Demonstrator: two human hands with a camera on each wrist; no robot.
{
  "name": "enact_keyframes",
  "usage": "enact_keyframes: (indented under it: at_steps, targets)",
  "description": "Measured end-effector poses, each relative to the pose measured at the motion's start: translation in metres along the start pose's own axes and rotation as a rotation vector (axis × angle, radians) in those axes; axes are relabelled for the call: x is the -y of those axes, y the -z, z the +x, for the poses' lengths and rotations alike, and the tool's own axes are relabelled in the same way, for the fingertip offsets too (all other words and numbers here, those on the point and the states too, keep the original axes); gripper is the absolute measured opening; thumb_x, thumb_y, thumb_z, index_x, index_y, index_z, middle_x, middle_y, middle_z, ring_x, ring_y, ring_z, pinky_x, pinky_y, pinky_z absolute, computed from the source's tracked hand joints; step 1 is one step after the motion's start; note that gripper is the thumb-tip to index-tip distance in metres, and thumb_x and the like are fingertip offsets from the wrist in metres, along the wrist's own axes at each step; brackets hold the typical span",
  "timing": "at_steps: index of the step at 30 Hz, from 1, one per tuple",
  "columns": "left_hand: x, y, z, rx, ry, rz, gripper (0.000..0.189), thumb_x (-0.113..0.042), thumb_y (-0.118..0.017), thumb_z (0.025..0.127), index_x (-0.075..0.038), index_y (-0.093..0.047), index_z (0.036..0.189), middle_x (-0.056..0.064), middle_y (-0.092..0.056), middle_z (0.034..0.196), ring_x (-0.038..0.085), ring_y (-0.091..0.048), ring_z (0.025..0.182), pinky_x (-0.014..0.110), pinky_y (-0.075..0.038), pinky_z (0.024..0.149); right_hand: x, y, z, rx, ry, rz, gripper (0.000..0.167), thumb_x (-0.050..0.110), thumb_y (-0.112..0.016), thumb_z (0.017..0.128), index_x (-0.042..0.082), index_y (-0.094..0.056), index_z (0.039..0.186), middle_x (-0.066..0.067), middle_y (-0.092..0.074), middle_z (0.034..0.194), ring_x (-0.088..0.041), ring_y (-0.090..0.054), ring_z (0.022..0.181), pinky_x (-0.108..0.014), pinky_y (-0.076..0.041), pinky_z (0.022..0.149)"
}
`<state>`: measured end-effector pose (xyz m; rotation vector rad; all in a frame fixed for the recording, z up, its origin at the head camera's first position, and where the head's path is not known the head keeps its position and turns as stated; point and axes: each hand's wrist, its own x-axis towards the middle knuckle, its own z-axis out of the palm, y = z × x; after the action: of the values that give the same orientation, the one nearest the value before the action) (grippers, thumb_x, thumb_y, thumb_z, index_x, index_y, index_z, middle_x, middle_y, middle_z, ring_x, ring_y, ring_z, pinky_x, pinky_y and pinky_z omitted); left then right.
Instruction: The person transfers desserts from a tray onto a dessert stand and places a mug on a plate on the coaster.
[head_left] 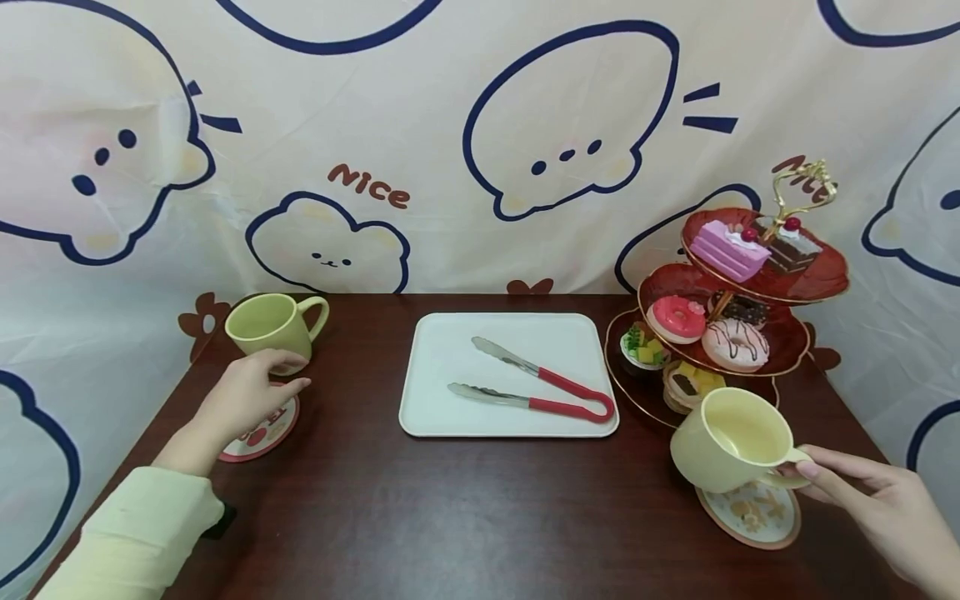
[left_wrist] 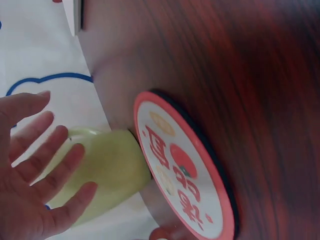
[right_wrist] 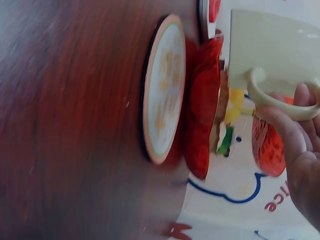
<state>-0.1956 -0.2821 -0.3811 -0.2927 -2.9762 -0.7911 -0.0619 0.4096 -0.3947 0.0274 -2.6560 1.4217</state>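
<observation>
At the right, my right hand (head_left: 870, 492) pinches the handle of a pale yellow mug (head_left: 723, 446). This mug hangs in the air above a round coaster (right_wrist: 165, 92) with a tan rim; the right wrist view shows the gap beneath it. On the left a green mug (head_left: 266, 325) stands behind a red-rimmed round coaster (left_wrist: 187, 167), its handle toward the back right. My left hand (head_left: 251, 396) is over that coaster, fingers loosely spread in front of the green mug (left_wrist: 110, 170) and gripping nothing. Whether a fingertip touches the mug I cannot tell.
Between the mugs lies a white tray (head_left: 442, 417) holding red-handled tongs (head_left: 562, 407). A three-tier red stand (head_left: 817, 279) with cakes, donuts and tarts rises at the back right, close behind the yellow mug. A patterned cloth (head_left: 442, 108) hangs along the table's far edge.
</observation>
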Motion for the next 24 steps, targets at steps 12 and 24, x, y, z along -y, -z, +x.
enact_keyframes:
  at_steps: [12, 24]
  targets:
    - [0.027, 0.004, -0.007, 0.078, 0.076, 0.079, 0.034, -0.011, -0.071, 0.09, 0.008, -0.068, 0.119, 0.033, -0.062, 0.121, 0.046, -0.057, 0.107, 0.063, -0.047, 0.087, -0.018, 0.011, -0.01, -0.06, 0.04, 0.06, 0.048, -0.011, -0.058, 0.098, 0.033, -0.075, 0.108, 0.014, -0.074, 0.094, 0.004, -0.069, 0.085, -0.019, -0.057, 0.063]
    - [0.042, 0.008, -0.008, 0.163, 0.142, 0.122, 0.035, -0.011, -0.074, 0.087, 0.01, -0.069, 0.114, 0.036, -0.062, 0.111, 0.041, -0.056, 0.091, 0.054, -0.05, 0.075, -0.03, 0.017, -0.026, -0.04, 0.121, 0.217, 0.057, -0.021, -0.052, 0.095, 0.029, -0.077, 0.108, 0.009, -0.076, 0.094, 0.001, -0.071, 0.082, -0.017, -0.056, 0.062]
